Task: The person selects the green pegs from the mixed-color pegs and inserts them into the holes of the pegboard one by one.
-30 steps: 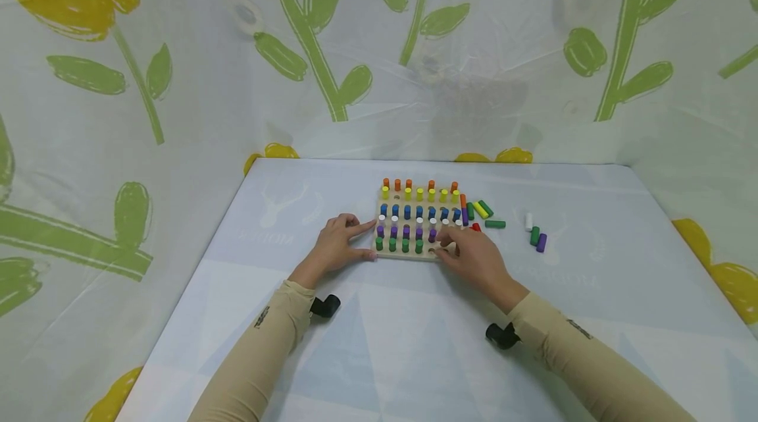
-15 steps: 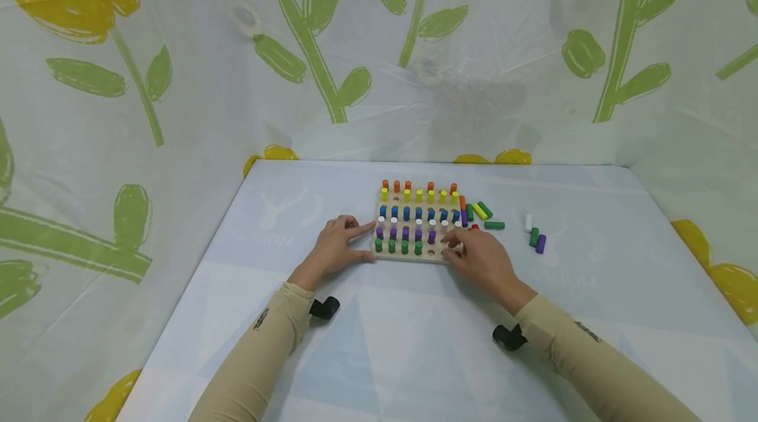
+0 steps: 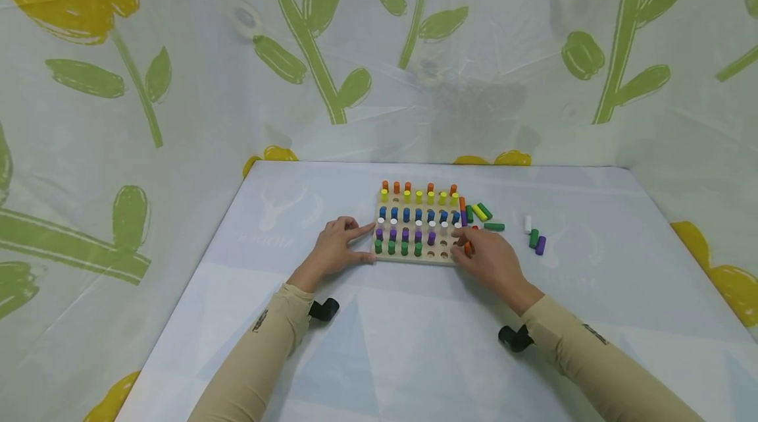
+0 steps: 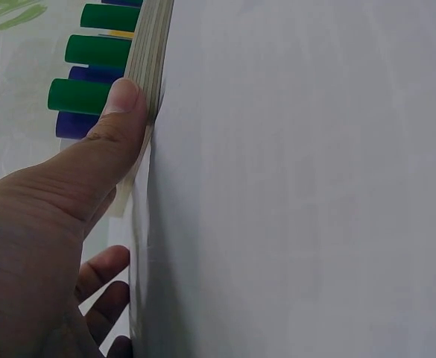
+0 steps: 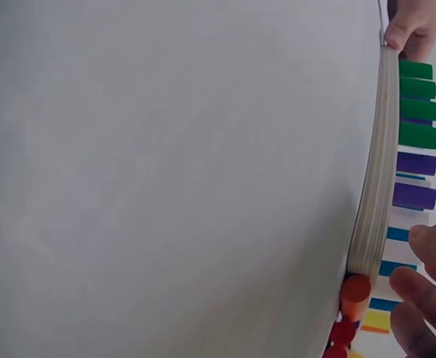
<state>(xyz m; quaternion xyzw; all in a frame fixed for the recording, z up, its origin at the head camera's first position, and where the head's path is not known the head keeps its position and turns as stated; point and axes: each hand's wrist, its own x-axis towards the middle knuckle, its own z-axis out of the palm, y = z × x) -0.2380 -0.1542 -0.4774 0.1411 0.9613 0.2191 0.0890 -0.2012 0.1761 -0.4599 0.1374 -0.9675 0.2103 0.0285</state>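
A wooden pegboard (image 3: 414,260) stands in the middle of the table in the head view. Its rows carry orange, yellow, blue, white, purple and green pegs (image 3: 404,248), with a few bare holes near the front right. My left hand (image 3: 333,247) rests at the board's left side, thumb and index finger stretched out and touching the edge. The left wrist view has that thumb (image 4: 121,112) on the board's corner by a green peg. Over the front right corner is my right hand (image 3: 490,263), fingers bent, with nothing visible between them in the right wrist view.
An orange peg (image 5: 355,292) and red pegs (image 5: 343,332) lie against the board's right end. Loose green and yellow pegs (image 3: 480,211) lie farther right. Beyond them are a white peg (image 3: 528,224), a green peg (image 3: 534,237) and a purple peg (image 3: 541,245).
My right hand has moved rightward along the board's front, from beside the purple and green rows to the corner, uncovering bare holes and an orange peg. The left hand stays put.
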